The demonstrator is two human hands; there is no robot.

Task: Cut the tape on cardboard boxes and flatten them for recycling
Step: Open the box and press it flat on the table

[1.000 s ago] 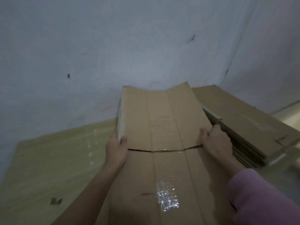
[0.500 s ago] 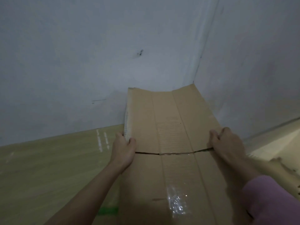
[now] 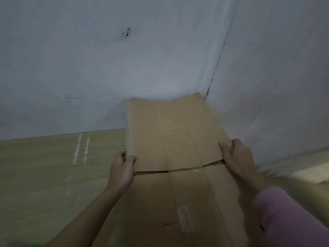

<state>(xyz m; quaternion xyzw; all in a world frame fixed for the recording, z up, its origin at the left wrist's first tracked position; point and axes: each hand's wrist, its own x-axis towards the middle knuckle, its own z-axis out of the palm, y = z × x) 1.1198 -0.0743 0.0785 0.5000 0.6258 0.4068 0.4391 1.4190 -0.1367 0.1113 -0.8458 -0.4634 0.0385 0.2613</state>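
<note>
A flattened brown cardboard box (image 3: 170,139) stretches away from me toward the room corner, its far flaps tipped up. My left hand (image 3: 122,170) grips its left edge, thumb on top, just above the slit between flaps and body. My right hand (image 3: 236,157) grips the right edge at the same slit. A strip of clear tape (image 3: 185,220) shines on the near panel.
A light wooden floor (image 3: 44,175) with white scuff marks (image 3: 81,148) lies to the left. Two grey-white walls meet in a corner (image 3: 211,77) just behind the cardboard. A pink sleeve (image 3: 284,216) covers my right forearm. The lower right is blurred.
My view has swung left and toward the corner; the stack of flattened boxes seen at right a second ago is out of sight. Both hands keep their grip on the cardboard's edges.
</note>
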